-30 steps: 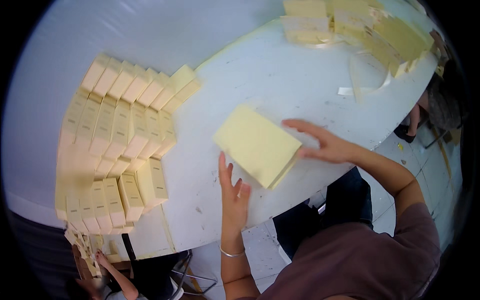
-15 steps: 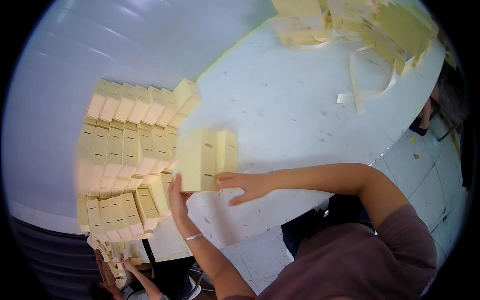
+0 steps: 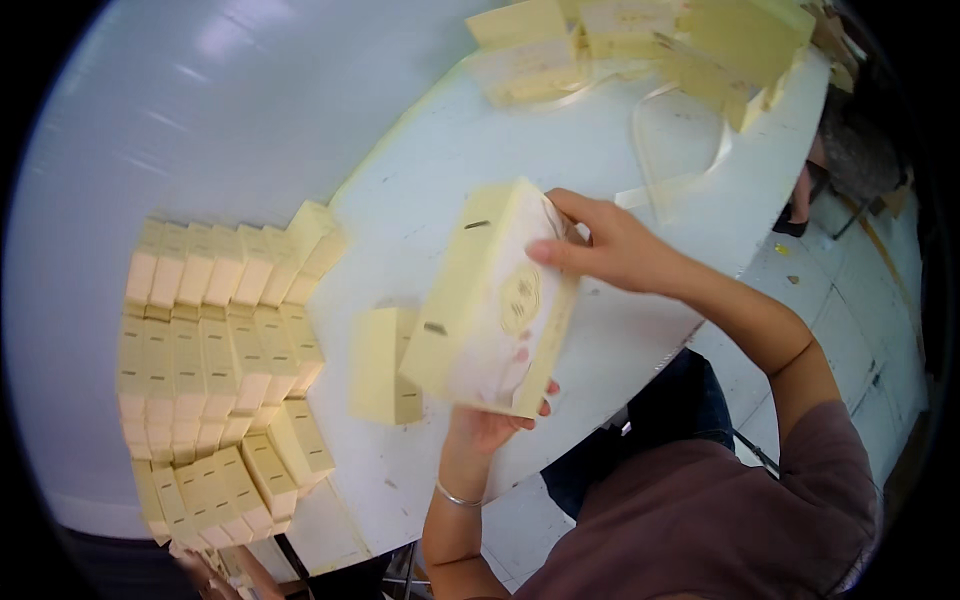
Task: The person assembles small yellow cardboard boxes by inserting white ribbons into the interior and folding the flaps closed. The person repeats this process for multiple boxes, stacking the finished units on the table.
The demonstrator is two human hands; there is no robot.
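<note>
Through my remote view, the left hand (image 3: pixel 488 428) and right hand (image 3: pixel 620 245) gripped a pale yellow box (image 3: pixel 500 300) at its lower and upper ends, tilted over the marked white table (image 3: pixel 480 150). Rows of similar boxes (image 3: pixel 210 350) crowded the table's left side, ribbon (image 3: pixel 632 196) lay toward the far end, and tiled floor (image 3: pixel 800 340) showed at right.
</note>
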